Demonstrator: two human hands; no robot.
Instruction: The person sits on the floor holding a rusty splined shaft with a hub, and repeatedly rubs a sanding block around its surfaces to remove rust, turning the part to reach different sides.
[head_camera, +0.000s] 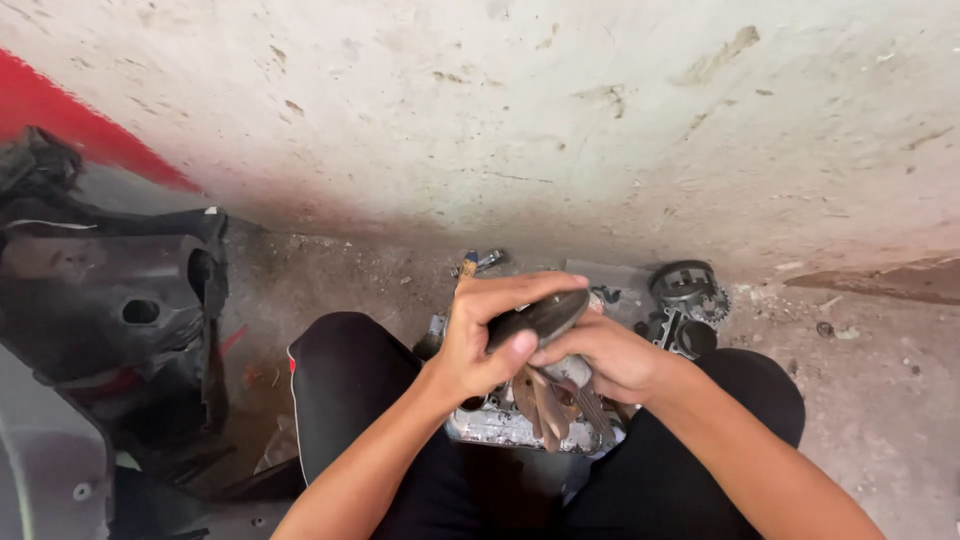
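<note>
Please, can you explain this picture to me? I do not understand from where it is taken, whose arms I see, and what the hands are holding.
The single picture comes from a camera worn on a person's head, looking down. So the two bare arms are that person's own, and the black shapes below are the knees in dark trousers; the person seems to sit or crouch low.

The left hand and right hand together hold a dark round disc, with thin brownish plates hanging under it. What exactly they are I cannot tell.

Below the hands, on the dirty concrete floor, lies a grey metal engine part. Gear wheels lie near the pale wall. Black plastic vehicle panels stand at left.
</note>
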